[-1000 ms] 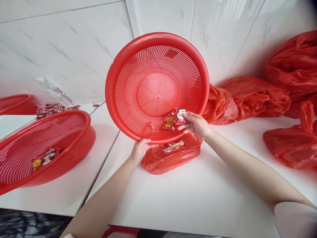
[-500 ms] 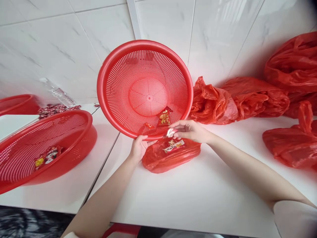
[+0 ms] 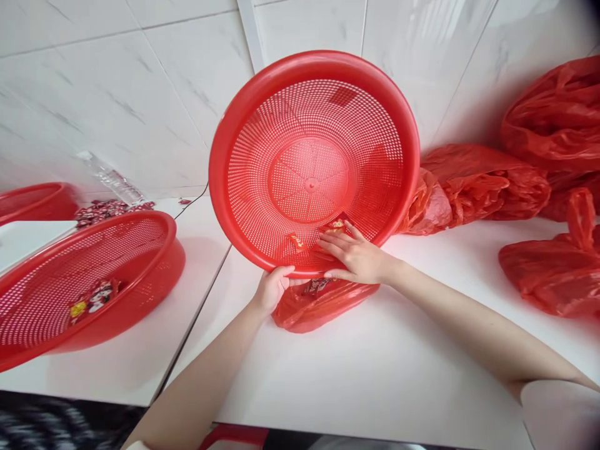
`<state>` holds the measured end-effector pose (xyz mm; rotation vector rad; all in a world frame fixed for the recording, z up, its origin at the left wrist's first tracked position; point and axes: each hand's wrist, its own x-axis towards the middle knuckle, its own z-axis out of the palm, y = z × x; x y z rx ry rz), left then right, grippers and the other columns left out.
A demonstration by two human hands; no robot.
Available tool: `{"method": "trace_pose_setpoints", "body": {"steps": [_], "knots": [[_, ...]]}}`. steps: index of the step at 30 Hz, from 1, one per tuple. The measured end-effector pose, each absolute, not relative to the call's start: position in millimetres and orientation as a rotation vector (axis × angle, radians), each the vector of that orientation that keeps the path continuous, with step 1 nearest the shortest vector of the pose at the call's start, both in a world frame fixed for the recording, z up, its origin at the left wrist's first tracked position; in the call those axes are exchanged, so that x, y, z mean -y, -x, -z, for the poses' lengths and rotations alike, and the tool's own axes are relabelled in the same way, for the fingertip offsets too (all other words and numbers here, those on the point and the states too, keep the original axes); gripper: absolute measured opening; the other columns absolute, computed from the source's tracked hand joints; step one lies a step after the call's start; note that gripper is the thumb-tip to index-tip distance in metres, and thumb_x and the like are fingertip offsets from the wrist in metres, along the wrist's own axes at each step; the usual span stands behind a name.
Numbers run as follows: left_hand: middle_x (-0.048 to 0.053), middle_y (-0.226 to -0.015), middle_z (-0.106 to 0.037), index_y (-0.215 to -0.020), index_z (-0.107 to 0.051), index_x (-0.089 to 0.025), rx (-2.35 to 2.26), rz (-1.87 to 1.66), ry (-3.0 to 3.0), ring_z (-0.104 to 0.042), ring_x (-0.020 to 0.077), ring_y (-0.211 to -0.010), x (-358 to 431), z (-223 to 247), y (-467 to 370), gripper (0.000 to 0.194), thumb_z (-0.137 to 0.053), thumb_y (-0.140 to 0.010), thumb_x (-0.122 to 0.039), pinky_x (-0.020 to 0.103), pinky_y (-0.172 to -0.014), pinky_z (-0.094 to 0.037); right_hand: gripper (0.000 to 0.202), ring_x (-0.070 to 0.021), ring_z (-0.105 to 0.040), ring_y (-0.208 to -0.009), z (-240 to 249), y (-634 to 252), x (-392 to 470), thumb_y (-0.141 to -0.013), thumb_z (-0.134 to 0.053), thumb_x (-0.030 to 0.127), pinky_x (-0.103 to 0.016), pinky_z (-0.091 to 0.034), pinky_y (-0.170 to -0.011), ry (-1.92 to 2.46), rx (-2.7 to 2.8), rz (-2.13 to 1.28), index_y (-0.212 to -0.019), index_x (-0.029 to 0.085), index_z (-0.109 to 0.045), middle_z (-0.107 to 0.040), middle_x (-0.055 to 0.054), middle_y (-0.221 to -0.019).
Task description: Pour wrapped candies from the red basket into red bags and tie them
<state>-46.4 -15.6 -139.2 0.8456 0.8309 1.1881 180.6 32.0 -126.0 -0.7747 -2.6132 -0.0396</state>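
Low inside the tilted red basket (image 3: 410, 144), a red packet (image 3: 340, 223) lies partly hidden under your right hand (image 3: 359, 257); whether that grip has closed cannot be told. Your left hand (image 3: 272, 291) has its grip clasped on the basket's near rim, apparently to angle its mouth toward you so contents gather low. Beneath the basket, a red bag (image 3: 323, 312) rests on the white tabletop (image 3: 375, 362).

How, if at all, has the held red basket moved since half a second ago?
Yes: measured against the white wall strip, the held red basket has shifted rightward in view.
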Motion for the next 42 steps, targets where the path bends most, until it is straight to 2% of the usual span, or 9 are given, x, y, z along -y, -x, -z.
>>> {"method": "trace_pose_setpoints", "body": {"steps": [5,11,15,19,22,25,30,36,42], "knots": [[0.013,-0.107,-0.07,-0.112,-0.061,-0.011,-0.896,-1.208,-0.814,-0.064,0.0327,-0.103,9,145,52,0.04,-0.058,-0.073,-0.018,0.053,-0.088,-0.052,0.062,-0.0257,-0.052,-0.116,120,-186,-35,-0.082,-0.064,0.04,-0.043,-0.044,-0.097,0.599,2.674,-0.278,-0.135,0.016,-0.046,-0.057,-0.015,-0.126],[0.014,-0.1,-0.071,-0.104,-0.062,-0.009,-0.928,-1.219,-0.77,-0.066,0.0297,-0.098,2,142,58,0.033,-0.054,-0.074,-0.02,0.048,-0.088,-0.052,0.061,-0.0254,-0.047,-0.123,114,-193,-42,-0.082,-0.063,0.024,-0.042,-0.04,-0.102,0.532,2.663,-0.256,-0.138,0.014,-0.042,-0.05,-0.016,-0.135],[0.014,-0.098,-0.072,-0.098,-0.064,-0.008,-0.955,-1.204,-0.781,-0.068,0.0277,-0.092,1,142,59,0.028,-0.054,-0.074,-0.021,0.046,-0.086,-0.053,0.047,-0.0247,-0.055,-0.11,120,-196,-50,-0.083,-0.058,0.018,-0.043,-0.043,-0.096,0.593,2.617,-0.242,-0.13,0.016,-0.053,-0.06,-0.014,-0.121],[0.013,-0.097,-0.072,-0.097,-0.064,-0.01,-0.947,-1.212,-0.796,-0.067,0.029,-0.095,0,143,61,0.028,-0.055,-0.073,-0.02,0.047,-0.085,-0.053,0.027,-0.022,-0.059,-0.094,119,-196,-48,-0.089,-0.054,0.03,-0.039,-0.046,-0.087,0.621,2.371,-0.491,-0.108,0.016,-0.065,-0.067,-0.011,-0.102],[0.014,-0.099,-0.071,-0.099,-0.064,-0.009,-0.938,-1.2,-0.794,-0.066,0.0305,-0.099,-1,142,63,0.03,-0.054,-0.072,-0.021,0.049,-0.086,-0.053,0.035,-0.0153,-0.056,-0.065,118,-193,-43,-0.088,-0.052,0.046,-0.028,-0.046,-0.063,0.821,1.916,-0.873,-0.08,0.015,-0.065,-0.063,-0.003,-0.071],[0.014,-0.101,-0.071,-0.1,-0.063,-0.009,-0.936,-1.221,-0.793,-0.065,0.0306,-0.101,-2,140,64,0.031,-0.053,-0.073,-0.02,0.05,-0.087,-0.052,0.04,-0.0106,-0.047,-0.05,121,-189,-43,-0.082,-0.056,0.053,-0.024,-0.039,-0.05,0.88,1.518,-1.172,-0.067,0.016,-0.059,-0.054,0.002,-0.057],[0.012,-0.105,-0.07,-0.099,-0.064,-0.011,-0.923,-1.249,-0.785,-0.063,0.0293,-0.105,-2,137,64,0.028,-0.052,-0.074,-0.018,0.05,-0.09,-0.051,0.03,-0.0156,-0.057,-0.056,124,-183,-47,-0.075,-0.063,0.048,-0.028,-0.048,-0.056,0.87,1.21,-1.378,-0.07,0.018,-0.062,-0.062,-0.001,-0.062],[0.011,-0.102,-0.071,-0.098,-0.065,-0.011,-0.903,-1.23,-0.761,-0.064,0.0274,-0.102,-3,138,65,0.027,-0.052,-0.076,-0.02,0.047,-0.09,-0.052,0.044,-0.0234,-0.067,-0.087,116,-178,-42,-0.081,-0.051,0.056,-0.035,-0.055,-0.075,0.743,1.048,-1.647,-0.102,0.019,-0.063,-0.071,-0.007,-0.099],[0.008,-0.1,-0.071,-0.097,-0.064,-0.012,-0.854,-1.254,-0.696,-0.068,0.0206,-0.084,-5,139,67,0.025,-0.05,-0.077,-0.017,0.038,-0.081,-0.056,0.031,-0.0211,-0.068,-0.077,121,-178,-43,-0.076,-0.058,0.043,-0.032,-0.054,-0.073,0.776,0.972,-1.629,-0.09,0.017,-0.066,-0.072,-0.004,-0.086]]}}
